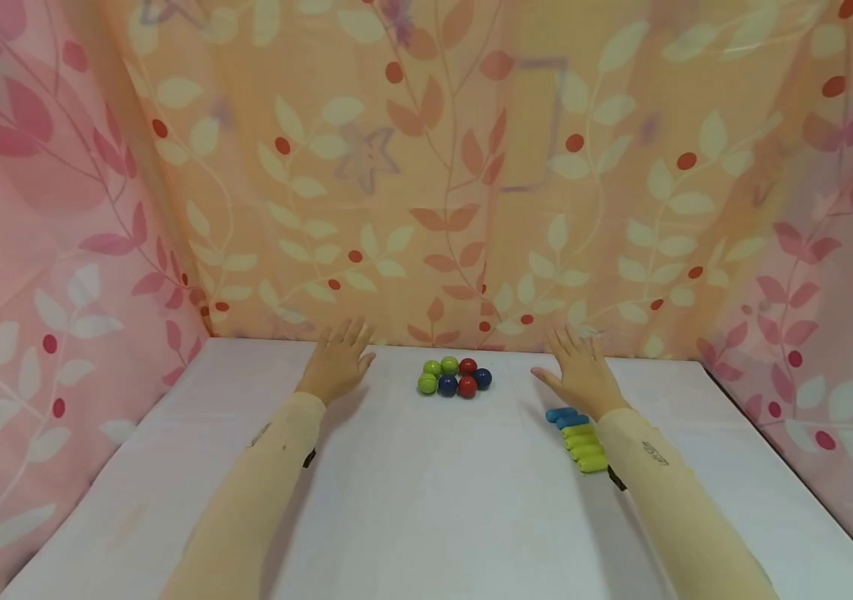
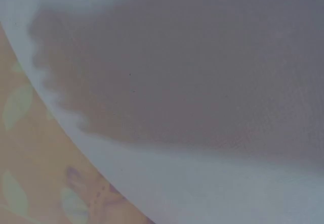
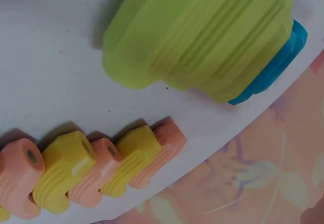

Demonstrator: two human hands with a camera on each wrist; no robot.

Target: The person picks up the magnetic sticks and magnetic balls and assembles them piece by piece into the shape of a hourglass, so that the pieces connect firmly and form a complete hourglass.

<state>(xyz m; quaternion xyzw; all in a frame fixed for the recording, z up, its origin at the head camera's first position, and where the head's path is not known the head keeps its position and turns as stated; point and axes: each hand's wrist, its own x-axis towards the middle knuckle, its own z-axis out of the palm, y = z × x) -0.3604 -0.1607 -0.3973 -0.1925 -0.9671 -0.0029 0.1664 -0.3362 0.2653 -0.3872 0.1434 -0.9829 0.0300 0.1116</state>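
Left hand [image 1: 338,365] and right hand [image 1: 582,375] are empty, fingers straight and spread, flanking the balls. Three lime balls [image 1: 449,365], two red balls [image 1: 467,387] and two dark blue balls [image 1: 448,385] bunch near the far edge of the bench [image 1: 441,500]. Blue cylinders [image 1: 572,422] and lime cylinders [image 1: 585,451] lie lined up by the right wrist; pink pieces [image 3: 17,168] and yellow pieces [image 3: 66,166] alternate alongside. Lining-up looks done, handling idle; whether anything is left, I cannot tell.

A way runs up the near middle of the counter [image 1: 434,508] — balls [image 1: 448,384] block the far centre, ribbed pieces [image 1: 584,444] the right.
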